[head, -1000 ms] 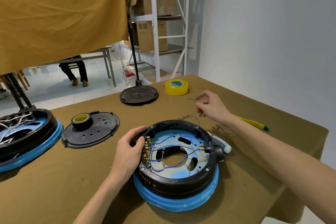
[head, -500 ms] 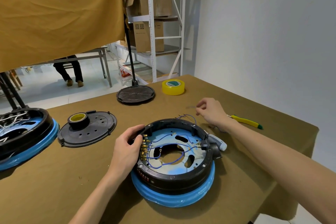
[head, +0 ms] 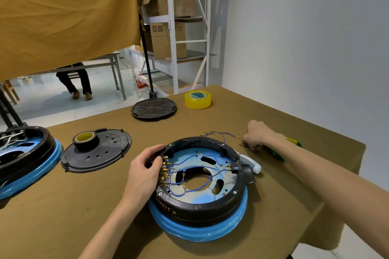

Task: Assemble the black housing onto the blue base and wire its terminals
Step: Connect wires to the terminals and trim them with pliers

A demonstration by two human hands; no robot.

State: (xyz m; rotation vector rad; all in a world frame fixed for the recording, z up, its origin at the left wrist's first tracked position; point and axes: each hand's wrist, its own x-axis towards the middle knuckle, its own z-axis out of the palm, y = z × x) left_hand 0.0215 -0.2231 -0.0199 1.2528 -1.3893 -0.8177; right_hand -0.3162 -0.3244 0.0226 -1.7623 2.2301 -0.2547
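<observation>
head view: the black housing (head: 200, 206) is seated on the blue base (head: 202, 230), near the table's (head: 63, 216) front edge. its left rim is gripped by the left hand (head: 145, 171), fingers curled over the edge beside a row of brass terminals (head: 163, 171). blue wires (head: 189, 189) are looped across the blue plate inside the ring. the right hand (head: 257, 135) is set down on the table behind the housing, fingers curled onto a small terminal-tipped wire (head: 245, 146) — whether it is pinched cannot be told. loose wires (head: 221, 133) lie just beside it. a green pen (head: 275, 153) is partly hidden under the right wrist. farther back sit a yellow tape roll (head: 197, 99) and a black disc (head: 153, 109); to the left — a black cover (head: 105, 151) carrying a tape roll (head: 85, 140).
</observation>
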